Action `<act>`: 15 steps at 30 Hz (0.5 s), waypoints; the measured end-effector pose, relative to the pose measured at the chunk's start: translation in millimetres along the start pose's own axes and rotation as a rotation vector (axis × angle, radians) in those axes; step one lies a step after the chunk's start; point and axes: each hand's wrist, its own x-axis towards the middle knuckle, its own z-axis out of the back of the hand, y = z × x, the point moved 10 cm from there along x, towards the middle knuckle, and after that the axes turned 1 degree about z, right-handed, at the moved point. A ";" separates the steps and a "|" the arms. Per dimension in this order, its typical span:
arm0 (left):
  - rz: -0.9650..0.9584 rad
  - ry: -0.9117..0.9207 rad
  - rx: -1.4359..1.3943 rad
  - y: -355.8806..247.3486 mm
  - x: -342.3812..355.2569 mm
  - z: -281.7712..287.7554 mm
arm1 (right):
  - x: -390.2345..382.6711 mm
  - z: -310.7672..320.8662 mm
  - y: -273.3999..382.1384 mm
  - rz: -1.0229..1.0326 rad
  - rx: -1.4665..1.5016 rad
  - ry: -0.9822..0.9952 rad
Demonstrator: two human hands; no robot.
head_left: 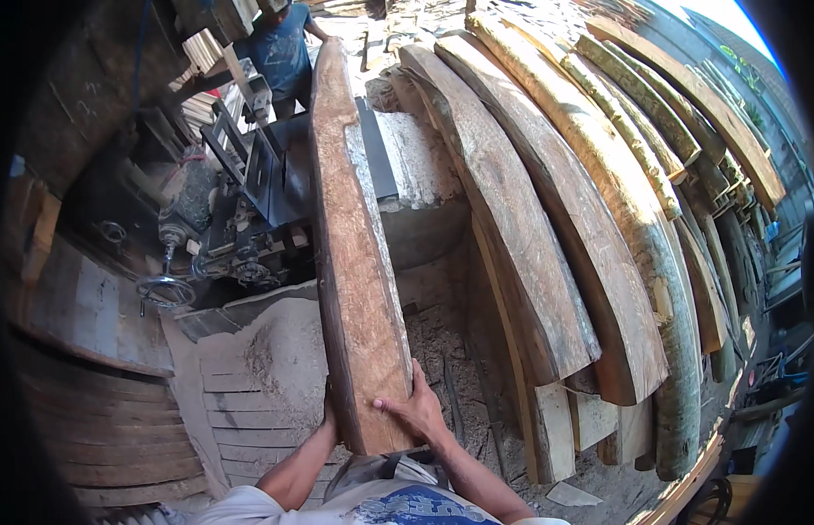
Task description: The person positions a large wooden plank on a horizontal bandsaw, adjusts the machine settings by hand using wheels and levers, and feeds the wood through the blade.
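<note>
A long, thick slab of rough-sawn timber point(361, 271) runs from my waist to the far end of the workspace. My right hand point(416, 409) grips its near end on the right side, with the thumb lying on the flat brown face. Against the opposite edge is my left hand point(329, 418); its fingers are mostly hidden by the wood. At the far end stands a person in a blue shirt point(283, 54), one arm reaching to the slab. The slab passes beside the dark metal table of a sawing machine point(284, 175).
Several sawn slabs point(503, 192) and a round log point(599, 175) lie stacked on the right. A handwheel point(164, 290) juts from the machine at left. Sawdust point(289, 346) is heaped beneath, near wooden boards point(118, 429).
</note>
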 end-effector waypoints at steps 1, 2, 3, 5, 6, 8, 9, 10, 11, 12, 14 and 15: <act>-0.027 -0.066 0.059 -4.5 -11.9 -1.3 | 7.4 1.5 -31.4 0.006 0.052 -0.004; -0.083 -0.125 0.181 -10.3 -25.4 -10.2 | 15.8 0.9 -55.9 0.091 0.372 0.024; -0.191 -0.215 0.433 -20.3 -46.8 -19.7 | 21.4 -2.1 -92.7 0.022 0.430 0.043; -0.337 -0.383 0.697 -21.5 -68.7 -18.5 | 27.4 -5.4 -113.8 -0.009 0.454 0.113; -0.441 -0.561 0.998 -29.4 -82.9 -21.5 | 28.7 -3.9 -119.9 -0.035 0.598 0.112; -0.444 -0.476 1.040 -9.4 -88.7 -40.6 | 23.7 -0.9 -155.7 -0.179 0.714 0.146; -0.516 -0.491 1.080 5.5 -84.0 -45.2 | 27.5 1.5 -168.8 -0.245 0.767 0.240; -0.578 -0.501 1.133 19.4 -80.0 -49.0 | 23.9 -2.1 -174.4 -0.323 0.829 0.321; -0.567 -0.367 1.139 28.5 -82.9 -67.0 | 25.5 1.8 -172.6 -0.254 0.916 0.357; -0.559 -0.233 1.143 37.0 -87.3 -84.9 | 24.2 0.3 -180.7 -0.256 0.895 0.368; -0.652 -0.208 1.131 64.3 -73.0 -91.8 | 42.5 16.7 -194.1 -0.186 0.957 0.295; -0.689 -0.204 1.129 64.4 -81.9 -99.2 | 38.3 17.3 -198.1 -0.168 0.975 0.271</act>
